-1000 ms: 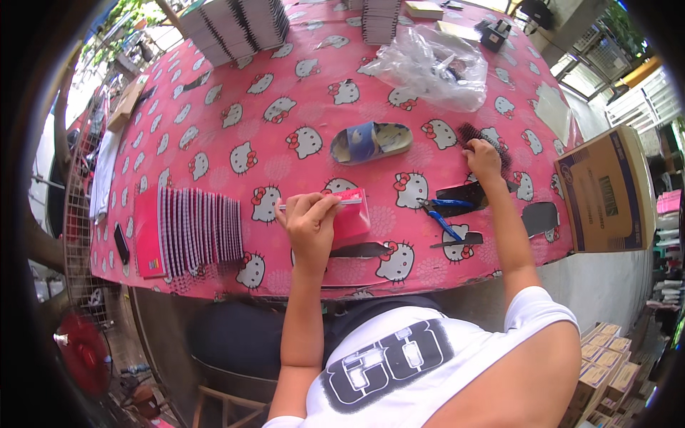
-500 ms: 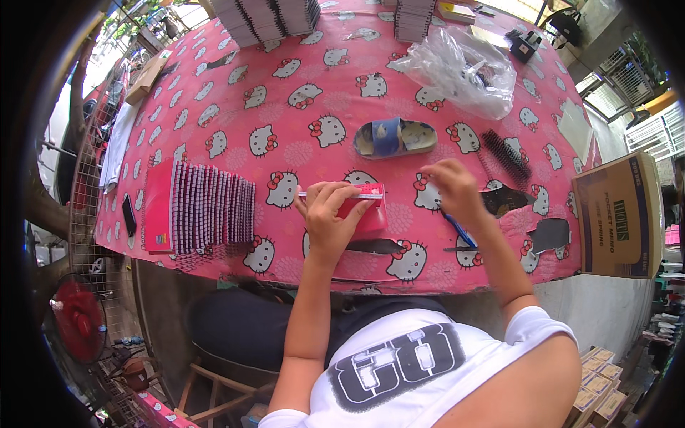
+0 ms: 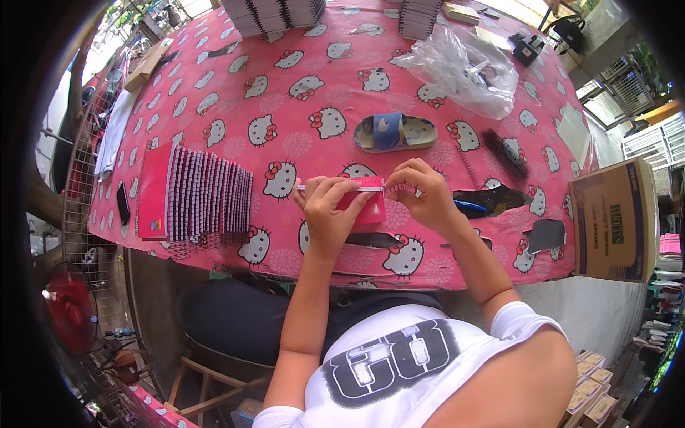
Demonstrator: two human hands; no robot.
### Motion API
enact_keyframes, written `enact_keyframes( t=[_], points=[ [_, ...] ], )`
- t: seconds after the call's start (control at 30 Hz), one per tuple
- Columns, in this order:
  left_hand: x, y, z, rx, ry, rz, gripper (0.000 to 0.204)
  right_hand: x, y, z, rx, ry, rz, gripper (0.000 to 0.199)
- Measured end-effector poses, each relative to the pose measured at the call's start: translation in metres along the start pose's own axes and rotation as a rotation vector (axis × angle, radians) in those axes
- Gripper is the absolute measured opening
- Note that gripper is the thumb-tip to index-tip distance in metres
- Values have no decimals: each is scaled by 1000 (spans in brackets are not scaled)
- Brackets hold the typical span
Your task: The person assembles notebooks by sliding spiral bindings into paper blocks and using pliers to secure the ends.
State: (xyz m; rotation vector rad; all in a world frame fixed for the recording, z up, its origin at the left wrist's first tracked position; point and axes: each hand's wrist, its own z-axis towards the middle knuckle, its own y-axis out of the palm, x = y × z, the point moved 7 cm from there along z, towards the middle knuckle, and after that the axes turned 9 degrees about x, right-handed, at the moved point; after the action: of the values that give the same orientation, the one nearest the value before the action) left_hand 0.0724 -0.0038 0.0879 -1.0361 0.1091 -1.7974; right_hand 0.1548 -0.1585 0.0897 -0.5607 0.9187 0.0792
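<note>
A small pink notebook [image 3: 371, 205] lies near the front edge of a table covered with a pink cartoon-cat cloth [image 3: 285, 107]. My left hand [image 3: 327, 210] holds the notebook by its left side, fingers over its top edge. My right hand [image 3: 421, 192] pinches a thin wire spiral at the notebook's upper right corner. A fanned row of pink spiral notebooks [image 3: 203, 203] lies to the left of my hands. A blue pen [image 3: 471, 207] and a black comb-like binding strip [image 3: 505, 153] lie to the right.
A blue-and-tan sandal [image 3: 394, 133] sits behind my hands, a crumpled clear plastic bag [image 3: 464, 68] farther back right. Stacks of notebooks [image 3: 271, 13] line the far edge. A cardboard box [image 3: 614, 221] stands right of the table, a red fan [image 3: 70, 310] at lower left.
My right hand has come back from the right side of the table to the notebook's corner and now pinches the spiral. The left hand has stayed on the notebook.
</note>
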Motion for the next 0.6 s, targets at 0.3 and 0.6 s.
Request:
enact_keyframes(
  t=[0.3,0.6],
  points=[
    [-7,1,-4,-11,-9,-16,21,-15,13,0,-48,-18,-342,18],
    [-7,2,-5,0,-14,-23,22,-26,19,5,47,-48,-335,19]
  ],
)
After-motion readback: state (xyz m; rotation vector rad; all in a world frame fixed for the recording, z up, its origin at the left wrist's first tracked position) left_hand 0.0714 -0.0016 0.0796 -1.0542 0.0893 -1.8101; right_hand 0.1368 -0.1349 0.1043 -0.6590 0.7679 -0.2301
